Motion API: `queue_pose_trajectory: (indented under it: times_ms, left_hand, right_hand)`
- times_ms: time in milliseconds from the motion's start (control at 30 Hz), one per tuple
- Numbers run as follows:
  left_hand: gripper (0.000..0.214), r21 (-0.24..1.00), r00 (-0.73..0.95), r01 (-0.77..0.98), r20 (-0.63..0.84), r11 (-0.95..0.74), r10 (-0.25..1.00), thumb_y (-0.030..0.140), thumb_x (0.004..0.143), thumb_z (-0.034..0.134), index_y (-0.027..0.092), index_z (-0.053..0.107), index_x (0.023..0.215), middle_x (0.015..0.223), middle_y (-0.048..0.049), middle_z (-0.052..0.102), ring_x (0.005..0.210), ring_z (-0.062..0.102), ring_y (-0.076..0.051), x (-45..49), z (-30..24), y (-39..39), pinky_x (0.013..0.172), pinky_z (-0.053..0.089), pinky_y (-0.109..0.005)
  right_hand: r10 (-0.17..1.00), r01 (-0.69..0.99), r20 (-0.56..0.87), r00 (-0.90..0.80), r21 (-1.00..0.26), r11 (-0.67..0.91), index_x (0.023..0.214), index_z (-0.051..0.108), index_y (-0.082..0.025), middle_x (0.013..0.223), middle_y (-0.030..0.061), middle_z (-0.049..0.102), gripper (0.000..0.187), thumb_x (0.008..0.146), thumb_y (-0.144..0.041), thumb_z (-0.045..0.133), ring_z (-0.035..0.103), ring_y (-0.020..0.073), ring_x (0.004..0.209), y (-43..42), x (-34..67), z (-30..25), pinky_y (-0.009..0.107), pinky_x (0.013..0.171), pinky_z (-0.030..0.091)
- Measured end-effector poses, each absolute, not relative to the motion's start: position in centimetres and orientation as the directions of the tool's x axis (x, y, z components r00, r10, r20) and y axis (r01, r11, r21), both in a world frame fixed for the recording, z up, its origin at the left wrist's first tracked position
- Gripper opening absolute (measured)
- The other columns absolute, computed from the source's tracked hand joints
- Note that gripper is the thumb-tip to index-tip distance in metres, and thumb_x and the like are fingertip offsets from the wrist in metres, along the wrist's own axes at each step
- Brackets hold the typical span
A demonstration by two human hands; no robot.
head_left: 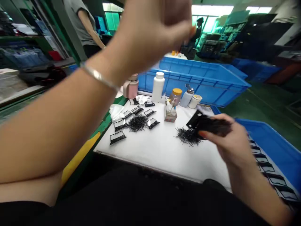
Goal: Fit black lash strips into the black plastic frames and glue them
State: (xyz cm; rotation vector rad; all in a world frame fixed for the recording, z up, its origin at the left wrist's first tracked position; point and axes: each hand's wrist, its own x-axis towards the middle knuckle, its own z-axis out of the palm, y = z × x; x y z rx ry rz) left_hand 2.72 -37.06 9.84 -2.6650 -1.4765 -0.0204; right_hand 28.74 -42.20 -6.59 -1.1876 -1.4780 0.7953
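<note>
The right hand point(225, 141) is found half-closed on a black card point(194, 121) and bundled black fibres point(215, 125); a loose fibre pile point(188, 136) is seen at its 9 o'clock. The raised left hand point(152, 28) is blurred; its grip cannot be determined.

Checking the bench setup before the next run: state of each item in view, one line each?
Left hand: raised above bench, motion-blurred
Right hand: gripping black fibre clump
Loose black fibre pile: on bench, beneath right hand
White plastic bottle: upright, capped
Yellow-lidded jar: upright, lid on
Blue plastic crate: behind bench, upright
</note>
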Motion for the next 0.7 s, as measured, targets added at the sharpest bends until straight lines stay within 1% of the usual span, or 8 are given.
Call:
queue_pose_trajectory:
  times_ms: [33, 67, 100, 133, 233, 300, 467, 700]
  left_hand:
    - [0.084, -0.074, 0.540, 0.841, 0.183, -0.536, 0.821, 0.040, 0.085, -0.007, 0.003, 0.068, 0.072, 0.102, -0.0065, 0.065, 0.117, 0.050, -0.035, 1.9, 9.0, -39.4, 0.059, 0.037, -0.033]
    - [0.065, -0.065, 0.564, 0.803, 0.406, -0.592, 0.719, 0.043, 0.091, 0.016, 0.008, 0.068, 0.075, 0.088, -0.0040, 0.067, 0.102, 0.062, -0.026, 1.0, 8.2, -41.3, 0.064, 0.041, -0.032]
    - [0.047, -0.098, 0.605, 0.747, 0.509, -0.657, 0.612, 0.040, 0.091, 0.034, 0.013, 0.068, 0.075, 0.076, -0.0014, 0.065, 0.088, 0.066, -0.021, -0.1, 7.2, -43.0, 0.067, 0.044, -0.032]
    - [0.038, -0.116, 0.636, 0.729, 0.481, -0.675, 0.604, 0.037, 0.090, 0.040, 0.015, 0.067, 0.074, 0.071, -0.0007, 0.064, 0.081, 0.066, -0.019, -1.3, 6.3, -44.3, 0.069, 0.045, -0.032]
    - [0.031, -0.070, 0.664, 0.725, 0.340, -0.686, 0.667, 0.036, 0.090, 0.045, 0.019, 0.067, 0.076, 0.070, -0.0021, 0.062, 0.072, 0.063, -0.019, -5.1, 3.5, -46.6, 0.063, 0.042, -0.029]
    - [0.028, -0.017, 0.660, 0.714, 0.350, -0.699, 0.665, 0.035, 0.090, 0.046, 0.020, 0.067, 0.079, 0.072, -0.0021, 0.063, 0.069, 0.061, -0.017, -7.1, 1.8, -47.0, 0.060, 0.039, -0.027]
    - [0.026, 0.149, 0.596, 0.712, 0.389, -0.686, 0.703, 0.032, 0.092, 0.048, 0.018, 0.066, 0.081, 0.076, -0.0029, 0.067, 0.071, 0.060, -0.016, -9.1, -2.8, -45.8, 0.064, 0.039, -0.026]
    - [0.021, 0.250, 0.633, 0.659, 0.324, -0.709, 0.703, 0.031, 0.089, 0.052, 0.020, 0.068, 0.082, 0.083, -0.0034, 0.071, 0.078, 0.064, -0.018, -7.3, -8.6, -42.5, 0.066, 0.038, -0.027]
  right_hand:
    - [0.952, 0.399, 0.305, -0.006, -0.872, 0.281, 0.093, 0.057, -0.026, 0.084, 0.0027, 0.063, 0.040, 0.062, -0.034, 0.080, 0.061, 0.0246, 0.075, -42.8, 27.2, -7.6, 0.036, 0.066, 0.049]
    - [0.950, 0.531, 0.309, -0.056, -0.796, 0.290, 0.092, 0.057, -0.025, 0.083, 0.0034, 0.064, 0.035, 0.066, -0.034, 0.077, 0.061, 0.0250, 0.075, -43.2, 25.6, -8.5, 0.035, 0.067, 0.048]
    - [0.941, 0.640, 0.312, -0.128, -0.699, 0.319, 0.092, 0.057, -0.024, 0.084, 0.0040, 0.065, 0.029, 0.069, -0.031, 0.074, 0.061, 0.0252, 0.076, -43.4, 24.1, -9.4, 0.034, 0.068, 0.047]
    - [0.923, 0.719, 0.318, -0.216, -0.588, 0.371, 0.093, 0.056, -0.024, 0.087, 0.0046, 0.066, 0.025, 0.071, -0.027, 0.070, 0.061, 0.0251, 0.079, -43.4, 22.7, -10.2, 0.033, 0.070, 0.046]
    - [0.850, 0.833, 0.297, -0.436, -0.225, 0.505, 0.098, 0.055, -0.021, 0.097, 0.0089, 0.065, 0.021, 0.077, -0.017, 0.055, 0.059, 0.0262, 0.088, -43.0, 19.3, -12.3, 0.031, 0.073, 0.043]
    - [0.832, 0.846, 0.296, -0.470, -0.118, 0.520, 0.100, 0.055, -0.018, 0.100, 0.0130, 0.064, 0.020, 0.080, -0.016, 0.050, 0.057, 0.0286, 0.093, -42.5, 18.2, -13.4, 0.033, 0.076, 0.042]
    - [0.767, 0.794, 0.289, -0.572, -0.041, 0.607, 0.108, 0.057, -0.017, 0.112, 0.0133, 0.062, 0.023, 0.090, -0.020, 0.043, 0.054, 0.0268, 0.103, -42.0, 17.9, -14.9, 0.033, 0.088, 0.041]
    - [0.700, 0.731, 0.300, -0.648, -0.012, 0.682, 0.119, 0.056, -0.016, 0.121, 0.0134, 0.058, 0.030, 0.094, -0.026, 0.044, 0.050, 0.0256, 0.114, -42.5, 19.2, -15.4, 0.036, 0.098, 0.041]
